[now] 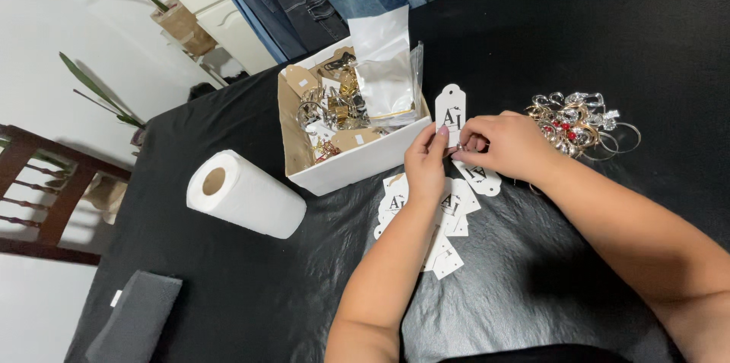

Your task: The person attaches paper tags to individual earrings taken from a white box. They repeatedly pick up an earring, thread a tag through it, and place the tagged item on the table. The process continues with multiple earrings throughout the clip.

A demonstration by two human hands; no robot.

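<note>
My left hand (426,159) and my right hand (508,144) meet above the black table cover, both pinching a white card tag (450,110) with dark lettering, held upright. Something small sits between my right fingers at the tag's lower edge; it is too small to identify. Under my hands lies a loose spread of similar white card tags (449,215). To the right of my right hand rests a heap of gold and clear jewellery with red beads (574,123).
A white cardboard box (357,161) holds jewellery, brown tags and clear plastic bags. A paper towel roll (243,194) lies left of it. A dark grey pad (135,321) is at the lower left. Jeans hang at the table's far edge; a wooden chair stands left.
</note>
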